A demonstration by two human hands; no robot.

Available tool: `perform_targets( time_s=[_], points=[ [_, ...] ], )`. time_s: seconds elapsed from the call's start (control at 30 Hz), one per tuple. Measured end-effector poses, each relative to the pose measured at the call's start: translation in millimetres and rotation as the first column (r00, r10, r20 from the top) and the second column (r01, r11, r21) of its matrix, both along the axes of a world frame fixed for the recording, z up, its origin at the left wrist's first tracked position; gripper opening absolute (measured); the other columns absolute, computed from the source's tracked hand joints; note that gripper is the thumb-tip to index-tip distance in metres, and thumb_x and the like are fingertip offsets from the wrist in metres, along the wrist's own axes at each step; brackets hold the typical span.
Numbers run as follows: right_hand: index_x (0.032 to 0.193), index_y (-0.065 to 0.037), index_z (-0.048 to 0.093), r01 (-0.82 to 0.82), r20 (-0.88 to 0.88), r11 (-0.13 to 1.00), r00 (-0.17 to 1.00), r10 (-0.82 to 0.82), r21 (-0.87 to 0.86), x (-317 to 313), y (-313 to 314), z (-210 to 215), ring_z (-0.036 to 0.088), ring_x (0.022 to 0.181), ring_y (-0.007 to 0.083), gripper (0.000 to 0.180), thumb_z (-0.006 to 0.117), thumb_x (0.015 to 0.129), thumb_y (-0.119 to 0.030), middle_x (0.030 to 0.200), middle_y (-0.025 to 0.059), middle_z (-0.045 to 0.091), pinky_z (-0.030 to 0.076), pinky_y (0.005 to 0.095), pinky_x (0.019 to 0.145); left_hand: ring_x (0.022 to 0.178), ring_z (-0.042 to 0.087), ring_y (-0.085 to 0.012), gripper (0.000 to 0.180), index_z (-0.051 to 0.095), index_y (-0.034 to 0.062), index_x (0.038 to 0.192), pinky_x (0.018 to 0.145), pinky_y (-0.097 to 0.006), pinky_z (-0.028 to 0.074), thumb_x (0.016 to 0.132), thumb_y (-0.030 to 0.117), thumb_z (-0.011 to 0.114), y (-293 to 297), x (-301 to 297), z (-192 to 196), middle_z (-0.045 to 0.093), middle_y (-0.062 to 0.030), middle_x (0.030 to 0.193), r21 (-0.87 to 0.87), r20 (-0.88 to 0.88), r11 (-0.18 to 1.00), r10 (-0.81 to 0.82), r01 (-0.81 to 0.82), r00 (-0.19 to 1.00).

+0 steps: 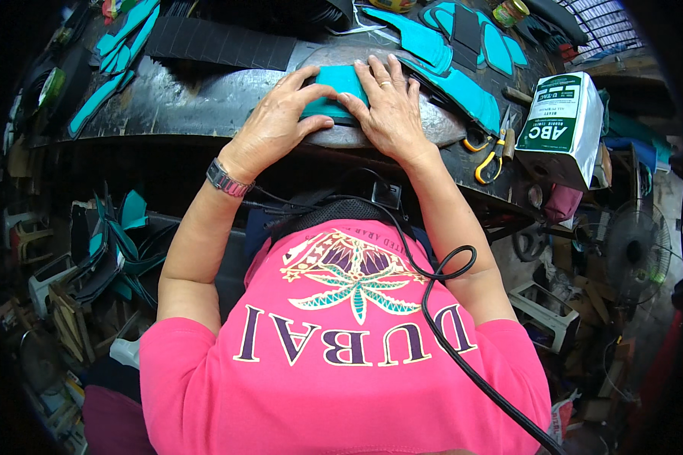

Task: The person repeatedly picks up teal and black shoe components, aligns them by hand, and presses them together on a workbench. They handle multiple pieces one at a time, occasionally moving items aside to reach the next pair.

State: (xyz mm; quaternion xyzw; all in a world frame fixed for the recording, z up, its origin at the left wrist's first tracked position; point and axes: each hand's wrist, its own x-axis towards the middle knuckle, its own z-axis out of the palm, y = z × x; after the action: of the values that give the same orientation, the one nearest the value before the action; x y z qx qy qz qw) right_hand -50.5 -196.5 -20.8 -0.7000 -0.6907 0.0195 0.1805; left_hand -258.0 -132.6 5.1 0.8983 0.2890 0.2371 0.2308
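A teal sheet piece (pixel 337 83) with a black edge beneath lies on a rounded grey metal form (pixel 425 121). My left hand (pixel 281 106), with a watch on its wrist, grips the piece's left side, its thumb at the near edge and its fingers bent over the top. On the piece's right side rests my right hand (pixel 391 106), wearing a ring, its fingers stretched out and its thumb across the teal surface. My palms hide parts of the piece.
Teal cut pieces (pixel 474 98) lie right of the form, others (pixel 118 61) far left. A black strip (pixel 220 42) lies behind my left hand. Yellow-handled scissors (pixel 493 155) sit beside a white-and-green tin (pixel 558 125). A black cable (pixel 463 349) crosses my shirt; a fan (pixel 634 250) stands right.
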Motion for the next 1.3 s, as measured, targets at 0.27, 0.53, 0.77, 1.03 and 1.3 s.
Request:
perform_targets(
  time_s=[0.27,0.53,0.77,1.03,1.3],
  points=[
    [0.153,-0.012,0.042,-0.054,0.021,0.999,0.998,0.054,-0.004,-1.2,-33.4,3.0,0.016,0.154,0.0384,0.068,0.047,0.101,-0.055,0.161,0.0185,0.033,0.008,0.0686,0.118,0.128,0.056,-0.0385,0.046,0.066,0.0126,0.123,0.104,-0.044,0.05,0.083,0.029,0.081,-3.0,-1.2,6.0,0.053,-0.0171,0.144,0.068,-0.062,0.994,0.095,-0.091,0.994],
    [0.154,-0.019,0.042,-0.105,0.046,0.992,0.993,0.108,-0.062,-9.2,-86.9,15.2,0.018,0.153,0.038,0.063,0.048,0.101,-0.053,0.163,0.0143,0.03,0.009,0.0656,0.119,0.107,0.067,-0.0343,0.048,0.067,0.0084,0.122,0.094,-0.04,0.053,0.079,0.024,0.084,-3.7,4.2,29.5,0.068,-0.0176,0.117,-0.039,-0.04,0.994,0.1,-0.102,0.994],
    [0.114,-0.011,0.075,-0.002,-0.491,0.989,0.868,0.077,0.151,27.3,-128.4,36.7,0.052,0.131,0.033,0.024,0.063,0.098,-0.025,0.132,0.0145,0.062,0.034,0.0477,0.112,0.109,0.068,-0.0231,0.048,0.069,0.011,0.124,0.096,-0.036,0.053,0.082,0.028,0.084,8.3,26.0,71.6,0.071,-0.0127,0.118,-0.027,0.202,0.997,-0.06,0.067,0.978],
    [0.115,-0.002,0.069,0.542,-0.926,0.838,0.346,-0.152,0.065,75.8,-171.1,16.9,0.064,0.072,0.0065,0.018,0.061,0.102,-0.012,0.091,0.0049,0.07,0.046,0.0193,0.062,0.105,0.068,-0.0361,0.046,0.07,0.0134,0.119,0.089,-0.041,0.054,0.083,0.039,0.081,26.4,134.9,37.0,0.07,-0.0198,0.114,0.003,0.019,0.934,-0.358,0.358,0.933],
    [0.149,-0.003,0.03,0.665,-0.985,0.733,-0.022,-0.173,-0.144,163.4,-203.0,19.2,0.062,0.052,0.0148,0.062,0.064,0.099,-0.015,0.082,0.0145,0.067,0.036,0.0201,0.038,0.087,0.072,-0.0302,0.033,0.079,0.009,0.102,0.079,-0.041,0.057,0.089,0.04,0.074,52.3,161.2,41.6,0.074,-0.0159,0.094,0.045,-0.224,0.973,-0.209,0.224,0.952]
  ],
)
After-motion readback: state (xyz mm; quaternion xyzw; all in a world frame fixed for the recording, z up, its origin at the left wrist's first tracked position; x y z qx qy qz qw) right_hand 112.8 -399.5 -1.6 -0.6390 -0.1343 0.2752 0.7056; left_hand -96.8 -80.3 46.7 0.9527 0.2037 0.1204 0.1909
